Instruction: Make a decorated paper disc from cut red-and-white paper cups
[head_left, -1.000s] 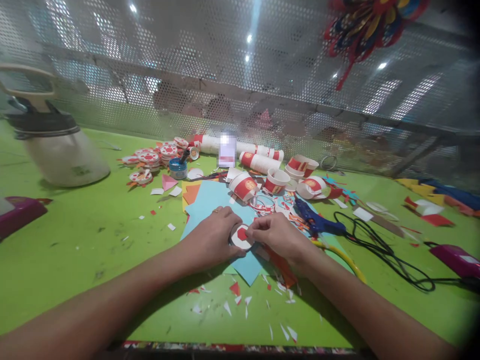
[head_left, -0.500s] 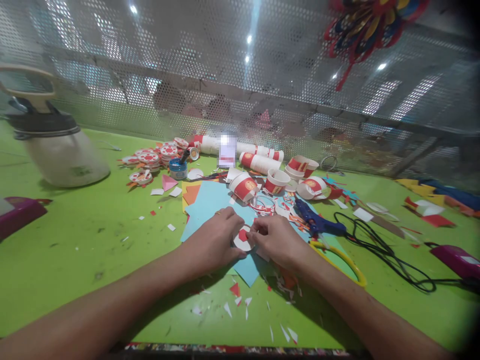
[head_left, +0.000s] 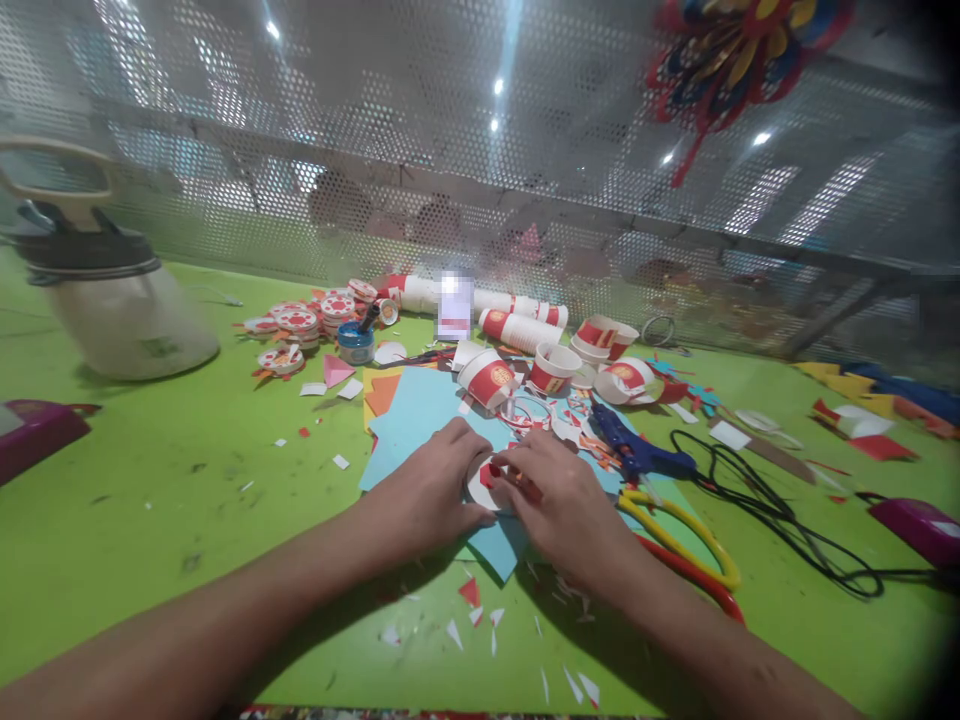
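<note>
A small white disc (head_left: 480, 490) with a red piece in its middle is held near the centre of the view. My left hand (head_left: 442, 475) grips its left edge between thumb and fingers. On the disc's right side, my right hand (head_left: 551, 490) has its fingertips pinched at the red piece; what lies between them is too small to tell. Light blue paper sheets (head_left: 412, 415) lie under both hands. Just beyond are a tipped red and white paper cup (head_left: 487, 377) and cut scraps.
To the right lie a blue glue gun (head_left: 637, 445) with a black cable and yellow-handled scissors (head_left: 682, 525). A large jug (head_left: 127, 310) stands left. Decorated discs (head_left: 296, 322), a blue jar (head_left: 355, 343) and stacked cups (head_left: 521, 328) sit behind.
My right hand's fingers have shifted over the disc, covering more of its right side. The view has tilted slightly, and a red scissor handle now shows beside my right forearm.
</note>
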